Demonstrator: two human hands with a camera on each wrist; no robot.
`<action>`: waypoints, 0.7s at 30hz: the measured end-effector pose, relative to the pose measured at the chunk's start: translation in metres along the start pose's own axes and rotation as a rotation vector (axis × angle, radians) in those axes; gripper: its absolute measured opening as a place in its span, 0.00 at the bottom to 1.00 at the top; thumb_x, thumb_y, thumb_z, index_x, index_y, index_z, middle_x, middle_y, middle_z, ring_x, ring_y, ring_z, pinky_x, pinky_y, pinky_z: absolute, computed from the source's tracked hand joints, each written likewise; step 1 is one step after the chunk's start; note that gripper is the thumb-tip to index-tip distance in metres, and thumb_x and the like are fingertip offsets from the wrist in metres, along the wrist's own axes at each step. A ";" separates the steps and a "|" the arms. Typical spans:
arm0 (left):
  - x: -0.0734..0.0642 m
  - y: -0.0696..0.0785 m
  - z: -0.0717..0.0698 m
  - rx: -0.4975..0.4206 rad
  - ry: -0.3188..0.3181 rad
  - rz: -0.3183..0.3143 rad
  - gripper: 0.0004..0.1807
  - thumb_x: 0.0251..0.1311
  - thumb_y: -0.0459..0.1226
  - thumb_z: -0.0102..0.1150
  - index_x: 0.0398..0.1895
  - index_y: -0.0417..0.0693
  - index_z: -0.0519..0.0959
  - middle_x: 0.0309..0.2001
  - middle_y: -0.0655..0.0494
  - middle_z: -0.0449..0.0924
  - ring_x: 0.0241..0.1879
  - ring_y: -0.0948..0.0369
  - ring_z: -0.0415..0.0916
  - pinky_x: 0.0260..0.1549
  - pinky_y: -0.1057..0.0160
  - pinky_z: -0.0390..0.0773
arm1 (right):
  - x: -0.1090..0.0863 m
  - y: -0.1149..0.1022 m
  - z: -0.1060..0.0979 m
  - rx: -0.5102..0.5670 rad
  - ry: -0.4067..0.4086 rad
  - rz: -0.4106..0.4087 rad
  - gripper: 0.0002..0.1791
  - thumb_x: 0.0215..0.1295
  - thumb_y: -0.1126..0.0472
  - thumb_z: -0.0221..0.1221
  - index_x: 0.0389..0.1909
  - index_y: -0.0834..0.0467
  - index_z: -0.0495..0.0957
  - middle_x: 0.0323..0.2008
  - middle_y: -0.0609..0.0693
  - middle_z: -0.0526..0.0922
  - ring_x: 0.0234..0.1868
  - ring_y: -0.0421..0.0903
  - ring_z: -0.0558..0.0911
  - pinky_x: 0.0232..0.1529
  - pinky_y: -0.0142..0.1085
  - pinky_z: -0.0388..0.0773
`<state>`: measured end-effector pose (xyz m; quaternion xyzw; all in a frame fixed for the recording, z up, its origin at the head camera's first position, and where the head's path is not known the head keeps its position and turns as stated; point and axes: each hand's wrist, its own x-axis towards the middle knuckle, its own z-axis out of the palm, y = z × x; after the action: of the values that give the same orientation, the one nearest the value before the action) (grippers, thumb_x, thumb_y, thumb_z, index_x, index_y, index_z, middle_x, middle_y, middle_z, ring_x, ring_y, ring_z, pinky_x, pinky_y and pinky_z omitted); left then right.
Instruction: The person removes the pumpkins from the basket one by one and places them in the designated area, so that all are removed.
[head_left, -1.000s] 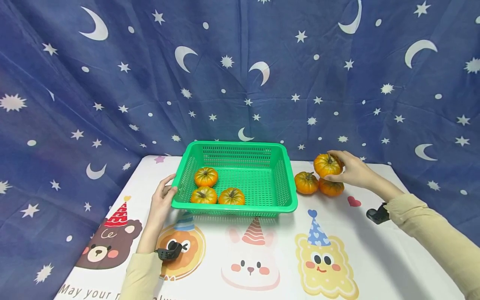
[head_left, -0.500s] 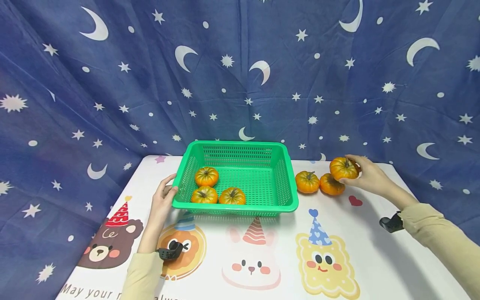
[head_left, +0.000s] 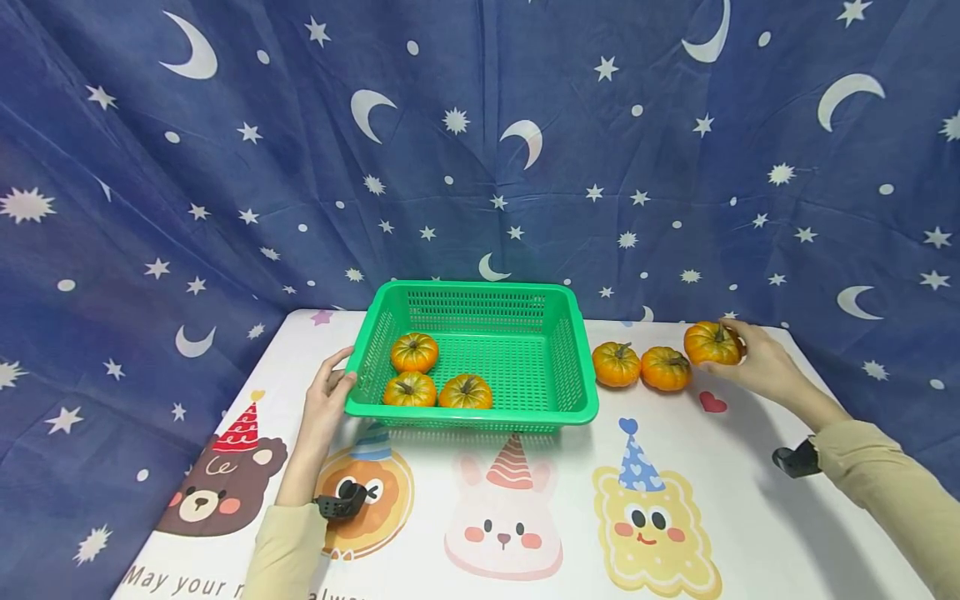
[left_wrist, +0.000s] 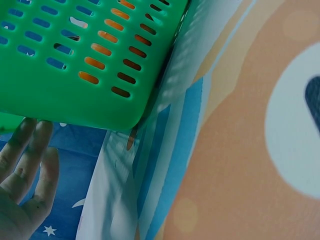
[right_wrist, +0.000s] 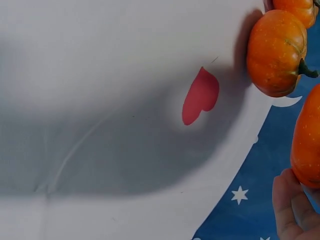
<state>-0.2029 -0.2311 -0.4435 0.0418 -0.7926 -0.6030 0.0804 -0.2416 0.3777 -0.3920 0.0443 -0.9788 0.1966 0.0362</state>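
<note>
My right hand [head_left: 765, 362] grips a small orange pumpkin [head_left: 712, 342] at the table's far right, with fingers behind it and thumb in front. Whether its base touches the cloth is hard to tell. Just left of it sit two more pumpkins, a nearer one [head_left: 665, 368] and one [head_left: 617, 364] beside the basket. In the right wrist view, the held pumpkin [right_wrist: 307, 142] is cut off by the frame. My left hand [head_left: 326, 396] touches the left rim of the green plastic basket [head_left: 480, 415], fingers extended in the left wrist view. Inside, three pumpkins [head_left: 414, 353] sit toward the left.
A white tablecloth [head_left: 577, 500] printed with cartoon figures covers the table. Behind it hangs a blue curtain [head_left: 450, 167] with moons and stars. A red printed heart [head_left: 712, 402] lies below the right-hand pumpkins. Each wrist wears a black device [head_left: 797, 459].
My right hand has carried its pumpkin rightward and lower, from above the other two to a place right of them. The left hand and basket have stayed put.
</note>
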 end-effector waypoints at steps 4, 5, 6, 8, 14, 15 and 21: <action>0.000 0.000 0.000 -0.008 -0.002 0.001 0.24 0.71 0.41 0.47 0.70 0.56 0.64 0.44 0.55 0.79 0.37 0.74 0.75 0.43 0.75 0.71 | -0.002 0.003 0.000 0.002 0.007 0.004 0.50 0.54 0.47 0.68 0.67 0.72 0.56 0.59 0.77 0.63 0.51 0.70 0.69 0.51 0.64 0.69; 0.000 0.000 0.000 -0.009 -0.003 0.000 0.24 0.71 0.41 0.47 0.70 0.56 0.64 0.44 0.57 0.79 0.37 0.74 0.75 0.43 0.75 0.71 | -0.002 0.005 0.000 0.003 0.003 0.006 0.50 0.54 0.46 0.68 0.67 0.72 0.55 0.59 0.77 0.62 0.51 0.70 0.69 0.51 0.64 0.68; 0.000 0.000 0.000 -0.010 -0.002 -0.001 0.24 0.71 0.41 0.47 0.69 0.56 0.64 0.43 0.58 0.79 0.37 0.74 0.75 0.43 0.75 0.71 | -0.003 0.006 0.000 0.003 0.001 0.007 0.51 0.54 0.46 0.68 0.67 0.72 0.55 0.59 0.78 0.62 0.51 0.70 0.68 0.51 0.65 0.68; 0.000 0.000 -0.001 -0.010 -0.006 0.001 0.24 0.71 0.41 0.47 0.70 0.56 0.64 0.42 0.61 0.78 0.38 0.74 0.74 0.43 0.75 0.70 | -0.003 0.008 0.001 0.002 -0.006 0.013 0.51 0.54 0.45 0.67 0.67 0.73 0.54 0.59 0.78 0.61 0.52 0.71 0.68 0.52 0.65 0.67; 0.000 0.000 0.000 -0.006 -0.011 -0.008 0.24 0.71 0.42 0.47 0.70 0.58 0.64 0.43 0.61 0.78 0.39 0.74 0.74 0.44 0.75 0.69 | -0.005 0.016 0.007 0.007 -0.009 0.039 0.52 0.54 0.43 0.67 0.68 0.72 0.54 0.61 0.78 0.61 0.55 0.73 0.66 0.54 0.67 0.65; 0.000 0.000 0.000 -0.003 -0.014 -0.007 0.25 0.71 0.43 0.47 0.70 0.57 0.63 0.43 0.59 0.78 0.39 0.74 0.74 0.44 0.75 0.69 | -0.006 0.018 0.008 0.007 -0.007 0.040 0.52 0.54 0.43 0.67 0.68 0.72 0.54 0.60 0.78 0.61 0.56 0.73 0.65 0.54 0.68 0.64; 0.000 0.000 0.000 0.004 -0.009 -0.009 0.24 0.71 0.43 0.47 0.70 0.58 0.64 0.49 0.48 0.78 0.40 0.75 0.74 0.45 0.75 0.69 | -0.008 0.022 0.014 0.005 0.016 0.041 0.50 0.54 0.44 0.67 0.67 0.72 0.56 0.59 0.79 0.62 0.55 0.74 0.66 0.53 0.69 0.64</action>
<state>-0.2026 -0.2314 -0.4430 0.0430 -0.7940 -0.6018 0.0741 -0.2369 0.3932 -0.4142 0.0225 -0.9787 0.2002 0.0400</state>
